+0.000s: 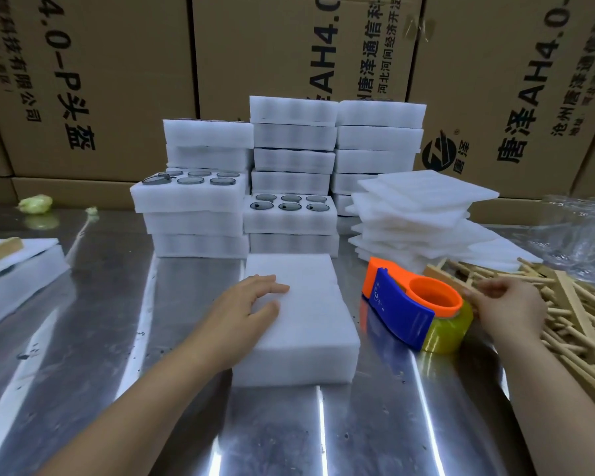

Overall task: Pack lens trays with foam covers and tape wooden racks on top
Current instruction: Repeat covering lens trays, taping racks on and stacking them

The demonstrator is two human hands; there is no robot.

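Steel table (83, 338), seen from above by the person working at it. Far left of the covered lens tray (303, 338), a foam pack (21, 269) lies with a wooden piece on top, seemingly set aside as done. The left hand (244, 304) rests flat on the covered tray's left side, fingers straight and spread, probably steadying the foam cover so that it stays aligned. Behind the covered tray stand stacks of lens trays (289, 214), two with dark lenses showing, waiting for covers. Just right of the covered tray sits an orange and blue tape dispenser (402, 304), within easy reach. Behind it is a loose stack of foam covers (423, 207). Farther right of the covered tray, the right hand (509, 307) hangs between dispenser and a heap of wooden racks (571, 314), fingers curled; whether it grips anything cannot be told. A rack seems the next need.
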